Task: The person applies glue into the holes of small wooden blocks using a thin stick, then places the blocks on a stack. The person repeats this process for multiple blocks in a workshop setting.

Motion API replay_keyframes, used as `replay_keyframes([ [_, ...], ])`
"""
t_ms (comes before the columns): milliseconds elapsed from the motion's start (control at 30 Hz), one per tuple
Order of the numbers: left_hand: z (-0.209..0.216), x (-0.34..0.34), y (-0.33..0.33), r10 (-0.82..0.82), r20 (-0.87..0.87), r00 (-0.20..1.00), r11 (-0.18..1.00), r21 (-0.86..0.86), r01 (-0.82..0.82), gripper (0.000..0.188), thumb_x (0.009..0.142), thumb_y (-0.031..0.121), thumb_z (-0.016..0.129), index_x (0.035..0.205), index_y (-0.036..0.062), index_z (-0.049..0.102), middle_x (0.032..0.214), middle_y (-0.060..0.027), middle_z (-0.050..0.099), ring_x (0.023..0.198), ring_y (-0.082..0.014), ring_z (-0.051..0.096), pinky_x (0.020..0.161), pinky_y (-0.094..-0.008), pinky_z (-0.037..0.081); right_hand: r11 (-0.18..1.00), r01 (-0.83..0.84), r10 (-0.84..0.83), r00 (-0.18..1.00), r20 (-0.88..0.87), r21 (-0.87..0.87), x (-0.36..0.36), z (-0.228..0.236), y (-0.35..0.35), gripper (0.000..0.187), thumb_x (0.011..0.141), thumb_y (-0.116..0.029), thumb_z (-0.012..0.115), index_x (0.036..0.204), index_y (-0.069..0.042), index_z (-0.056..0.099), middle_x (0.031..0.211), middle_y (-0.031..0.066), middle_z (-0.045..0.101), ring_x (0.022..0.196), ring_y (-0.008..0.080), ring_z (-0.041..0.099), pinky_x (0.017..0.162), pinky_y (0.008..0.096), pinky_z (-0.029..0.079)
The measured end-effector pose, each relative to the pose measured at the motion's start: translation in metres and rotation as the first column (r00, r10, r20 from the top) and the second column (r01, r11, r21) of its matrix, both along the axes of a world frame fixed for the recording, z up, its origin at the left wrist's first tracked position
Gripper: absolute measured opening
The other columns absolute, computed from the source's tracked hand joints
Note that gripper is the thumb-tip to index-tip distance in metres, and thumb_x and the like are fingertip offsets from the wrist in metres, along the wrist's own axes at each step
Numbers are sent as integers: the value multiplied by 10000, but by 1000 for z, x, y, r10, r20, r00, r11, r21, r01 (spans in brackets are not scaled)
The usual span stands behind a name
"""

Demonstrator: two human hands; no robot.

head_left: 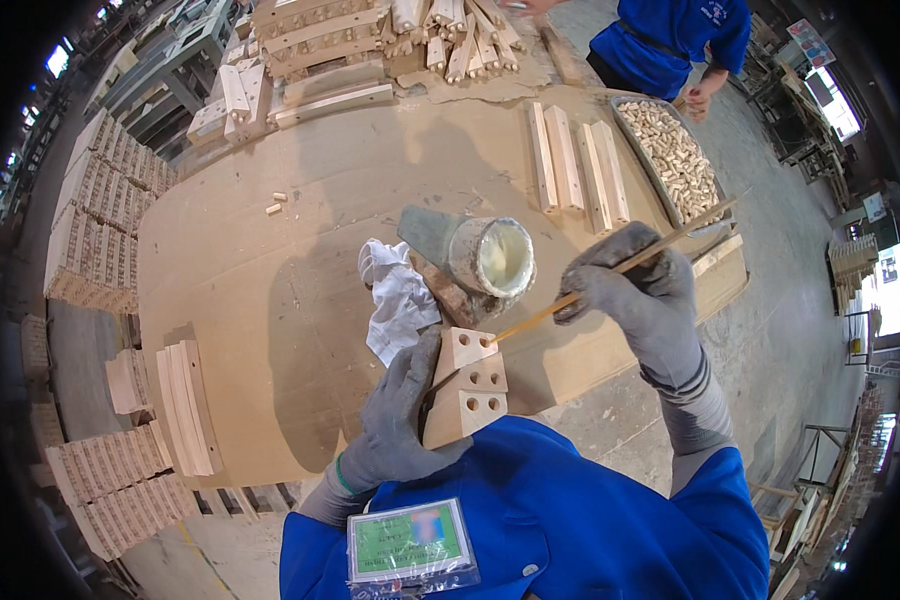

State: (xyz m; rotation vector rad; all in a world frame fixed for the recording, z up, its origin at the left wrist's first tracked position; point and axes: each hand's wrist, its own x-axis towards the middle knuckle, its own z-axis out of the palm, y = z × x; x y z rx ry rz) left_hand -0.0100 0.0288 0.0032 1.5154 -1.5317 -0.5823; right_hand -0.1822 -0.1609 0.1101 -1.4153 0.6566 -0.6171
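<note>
My left hand (395, 415), in a grey glove, is closed around the side of several stacked wooden pieces (478, 378) whose ends face up, each with a pair of round holes. Between the gloved fingers of my right hand (635, 285) is a thin wooden stick (540, 313). Its lower tip meets the top piece beside a hole; whether it enters the hole I cannot tell. Just beyond stands a crusted pot (503, 260) with a pale, glue-like substance in it. A crumpled white cloth (398, 300) lies left of the pot.
Wooden bars (575, 165) lie at the back right, beside a tray (660, 190) full of short dowels. Two loose dowels (276, 204) sit on the cardboard-covered table (220, 260). More bars (188, 408) rest at its left edge. Drilled-wood stacks (110, 220) stand left. A co-worker in blue (660, 45) stands across.
</note>
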Motion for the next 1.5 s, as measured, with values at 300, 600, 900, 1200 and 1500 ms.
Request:
replay_keyframes([
  [300, -2, -4, 0, -16, -19, 1000, 1000, 7, 16, 1085, 541, 211, 791, 1435, -34, 229, 1245, -232, 455, 1097, -378, 534, 896, -404, 463, 991, -121, 113, 985, -127, -55, 11, 2, 3, 164, 850, -113, 683, 902, 6, 583, 797, 62, 648, 733, 103, 623, 658, 227, 512],
  [600, -14, 5, -4, -16, -152, 988, 996, 85, 30, 1081, 566, 194, 783, 1447, -28, 197, 1242, -233, 459, 1122, -387, 519, 928, -408, 445, 999, -17, 20, 998, -65, 50, 10, -10, -19, 175, 850, -93, 675, 939, 23, 579, 839, 69, 654, 752, 103, 622, 693, 226, 514],
  [900, -30, 19, 2, 106, -212, 972, 988, 131, -79, 1072, 572, 207, 797, 1425, -74, 212, 1319, -281, 424, 1191, -401, 494, 973, -407, 422, 966, 124, -174, 961, -215, -226, -24, -99, -9, 143, 847, -6, 640, 965, 40, 573, 970, 137, 663, 903, 158, 630, 814, 276, 513],
  [1200, -25, 20, -5, 90, -173, 981, 985, 162, -62, 1094, 559, 216, 800, 1430, -67, 203, 1332, -271, 418, 1202, -401, 478, 983, -405, 411, 943, 331, -326, 933, 150, -10, -25, -97, 20, 123, 842, 4, 624, 928, 28, 540, 949, 183, 644, 824, 221, 660, 709, 326, 564],
  [1500, -9, 9, -14, 6, -81, 997, 995, 96, 2, 1055, 558, 210, 783, 1433, -23, 242, 1206, -211, 479, 1083, -372, 535, 906, -403, 450, 948, 173, -209, 971, 113, 265, 2, -35, -21, 155, 857, -68, 623, 929, 43, 542, 832, 138, 634, 731, 200, 665, 649, 332, 602],
])
